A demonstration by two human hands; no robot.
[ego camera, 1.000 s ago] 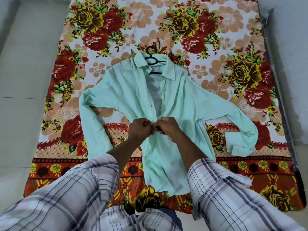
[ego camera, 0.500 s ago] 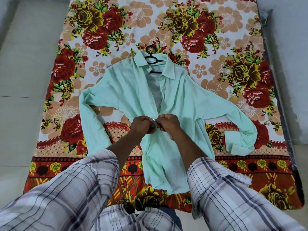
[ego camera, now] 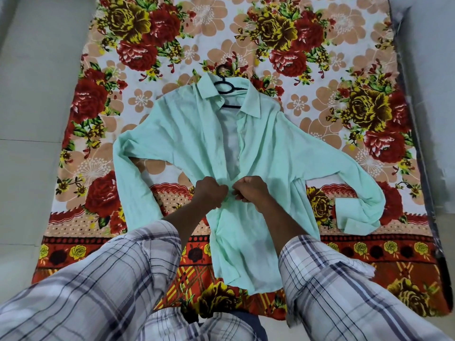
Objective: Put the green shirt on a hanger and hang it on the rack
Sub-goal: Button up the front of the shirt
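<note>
- At frame centre, our left hand (ego camera: 211, 193) and right hand (ego camera: 253, 190) pinch the front edges of the green shirt (ego camera: 270, 156).
- Tugging may dislodge the black hanger (ego camera: 225, 85) at upper centre.

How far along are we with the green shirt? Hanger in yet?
Done: the black hanger sits inside the collar of the green shirt, hook poking out. In hand: left hand and right hand pinch the front edges together mid-chest, seemingly buttoning; the front above gapes open. Left: lifting it off the floral sheet and hanging it; no rack is in view.
</note>
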